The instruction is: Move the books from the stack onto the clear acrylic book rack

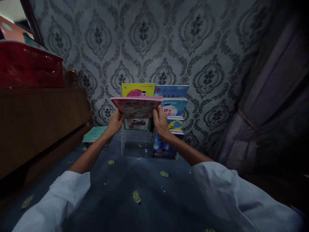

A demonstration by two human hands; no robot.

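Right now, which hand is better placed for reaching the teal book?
Probably your left hand: it's nearer the teal book, though it and your right hand both hold the pink book.

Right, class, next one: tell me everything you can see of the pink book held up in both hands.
The pink book is a wide, thin, closed volume that looks like paper. Its cover carries a row of printed characters above a pale picture, both too dim to read properly. It tilts, with its pale pink upper edge showing. The left hand and right hand grip its sides, in front of the clear stand. Whether it touches the stand is unclear.
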